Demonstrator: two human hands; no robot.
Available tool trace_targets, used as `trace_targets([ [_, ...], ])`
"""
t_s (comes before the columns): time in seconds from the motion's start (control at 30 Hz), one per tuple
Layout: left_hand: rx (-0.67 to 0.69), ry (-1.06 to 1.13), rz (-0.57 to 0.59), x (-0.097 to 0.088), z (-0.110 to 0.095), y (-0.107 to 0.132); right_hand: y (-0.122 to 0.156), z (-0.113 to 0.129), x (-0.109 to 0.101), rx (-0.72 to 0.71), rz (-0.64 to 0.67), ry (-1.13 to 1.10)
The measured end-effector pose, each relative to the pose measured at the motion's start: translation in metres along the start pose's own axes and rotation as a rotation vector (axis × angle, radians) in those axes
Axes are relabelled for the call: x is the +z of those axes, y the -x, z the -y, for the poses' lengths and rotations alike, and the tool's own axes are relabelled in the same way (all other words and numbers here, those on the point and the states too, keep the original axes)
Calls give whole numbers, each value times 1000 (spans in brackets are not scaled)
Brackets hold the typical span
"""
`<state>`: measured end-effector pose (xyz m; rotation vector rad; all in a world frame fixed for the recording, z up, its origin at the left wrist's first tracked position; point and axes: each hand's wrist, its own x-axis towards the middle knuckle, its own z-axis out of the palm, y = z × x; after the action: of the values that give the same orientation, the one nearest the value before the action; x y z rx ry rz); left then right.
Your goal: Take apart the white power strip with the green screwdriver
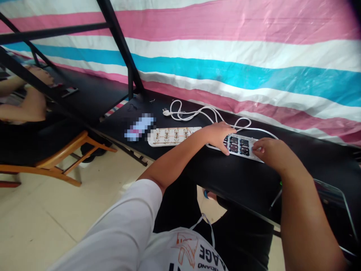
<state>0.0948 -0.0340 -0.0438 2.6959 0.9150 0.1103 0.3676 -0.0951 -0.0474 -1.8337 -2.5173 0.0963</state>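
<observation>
A white power strip half point(239, 146) with dark socket inserts lies on the black table point(248, 180). My left hand point(218, 136) rests on its left end, fingers curled down onto it. My right hand point(266, 150) grips its right end with the fingers closed on the edge. A second white strip half point(172, 136) with exposed metal contacts lies just to the left, untouched. The strip's white cable point(197, 113) loops behind my hands and ends in a plug point(166, 111).
A blurred small object point(139, 128) lies left of the open strip half. A black metal frame post point(130, 81) stands at the table's back left. Another person's arm point(28, 105) and a wooden chair point(64, 158) are at far left. Striped tarpaulin point(225, 56) hangs behind.
</observation>
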Motion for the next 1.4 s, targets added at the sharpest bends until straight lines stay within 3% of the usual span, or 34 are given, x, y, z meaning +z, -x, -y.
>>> trace_targets([
  [0.2, 2, 12, 1, 1, 1, 0, 2, 1, -2, 70, 94, 13],
  [0.37, 5, 28, 1, 0, 3, 0, 1, 2, -2, 67, 49, 54],
  [0.67, 3, 35, -7, -3, 2, 2, 1, -4, -1, 58, 0, -111],
  [0.83, 4, 41, 29, -8, -4, 6, 4, 0, -12, 136, 119, -268],
  [1.13, -20, 61, 78, -7, -17, 13, 9, 1, -22, 118, 219, -405],
  [1.23, -53, 52, 37, -3, -26, 29, 24, 2, -24, 104, 75, -425],
  [1.33, -70, 71, -62, 3, -37, 59, 57, 9, -19, 145, -286, -465],
  [1.4, -99, 62, -144, 9, -44, 83, 85, 19, -9, 262, -535, -470],
])
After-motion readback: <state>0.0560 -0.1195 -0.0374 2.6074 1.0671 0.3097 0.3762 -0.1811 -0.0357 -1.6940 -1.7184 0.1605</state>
